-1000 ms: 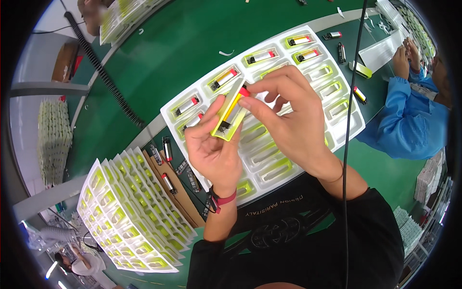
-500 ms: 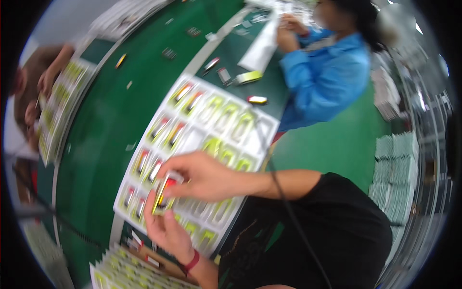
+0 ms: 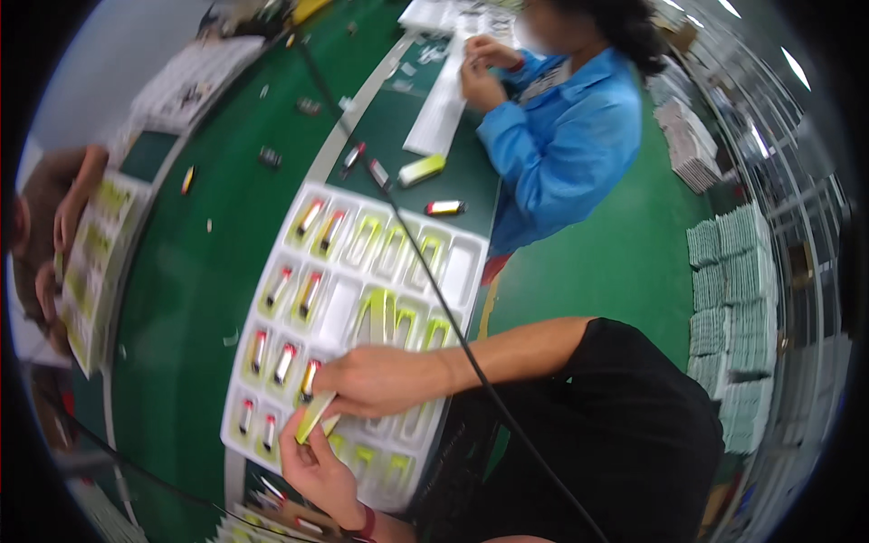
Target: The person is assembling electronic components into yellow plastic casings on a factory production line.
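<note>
My left hand [image 3: 319, 471], with a red band at its wrist, pinches a slim yellow-green plastic shell [image 3: 314, 418] between thumb and fingers. Above it, my right hand [image 3: 371, 380] curls over the tray, its fingertips closed at the upper end of that shell. Both hands are over a white moulded tray [image 3: 237, 403]. Beside my right fingertips, a small battery-like piece [image 3: 310, 380] with a red end lies in a compartment. Similar pieces fill the left-hand compartments. Yellow-green shells [image 3: 382, 317] lie in the compartments farther right, partly hidden by my right hand and forearm.
Loose battery-like pieces [image 3: 445, 208] and a yellow-green shell [image 3: 422, 169] lie beyond the tray. A co-worker in a blue jacket [image 3: 570, 163] works ahead; another person [image 3: 68, 208] is at far left. A dark cable [image 3: 489, 385] crosses the view. Stacked trays [image 3: 715, 335] stand at right.
The red-and-yellow battery-like piece held between my hands is out of them, and one now lies beside my right fingertips in the tray. A yellow-green shell is now between my hands. The view has shifted.
</note>
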Demonstrator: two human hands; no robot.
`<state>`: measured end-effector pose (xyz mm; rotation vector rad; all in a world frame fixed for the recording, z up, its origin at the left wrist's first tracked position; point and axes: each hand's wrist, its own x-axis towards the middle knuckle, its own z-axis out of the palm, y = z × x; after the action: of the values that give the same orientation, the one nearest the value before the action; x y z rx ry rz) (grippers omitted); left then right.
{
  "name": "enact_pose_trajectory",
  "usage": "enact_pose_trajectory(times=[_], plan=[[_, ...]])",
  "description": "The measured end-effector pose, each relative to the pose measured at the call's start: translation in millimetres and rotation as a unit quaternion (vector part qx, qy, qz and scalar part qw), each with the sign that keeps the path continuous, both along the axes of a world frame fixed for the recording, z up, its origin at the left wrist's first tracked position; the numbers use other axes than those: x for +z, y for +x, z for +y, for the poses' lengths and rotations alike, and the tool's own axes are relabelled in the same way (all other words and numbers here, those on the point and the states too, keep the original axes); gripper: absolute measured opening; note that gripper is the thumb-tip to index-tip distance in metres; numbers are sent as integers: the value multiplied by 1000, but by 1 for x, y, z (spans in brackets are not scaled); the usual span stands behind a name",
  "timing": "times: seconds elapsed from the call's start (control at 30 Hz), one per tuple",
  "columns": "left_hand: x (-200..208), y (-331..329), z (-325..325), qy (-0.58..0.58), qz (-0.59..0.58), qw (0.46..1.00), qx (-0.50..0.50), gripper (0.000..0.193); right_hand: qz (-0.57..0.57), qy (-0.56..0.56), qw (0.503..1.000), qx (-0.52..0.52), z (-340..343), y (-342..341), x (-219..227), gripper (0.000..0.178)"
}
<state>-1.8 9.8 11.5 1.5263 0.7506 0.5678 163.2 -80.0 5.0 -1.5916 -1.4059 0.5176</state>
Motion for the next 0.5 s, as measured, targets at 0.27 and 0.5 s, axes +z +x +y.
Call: enact_pose_trajectory(times=[0.27,0.5], plan=[[-2,-13,-9,127,46,990,28,26,24,-26,999,-23,-14,-22,1,25],[2,-36,-7,167,81,975,120,32,-102,-36,994,30,2,55,5,25]])
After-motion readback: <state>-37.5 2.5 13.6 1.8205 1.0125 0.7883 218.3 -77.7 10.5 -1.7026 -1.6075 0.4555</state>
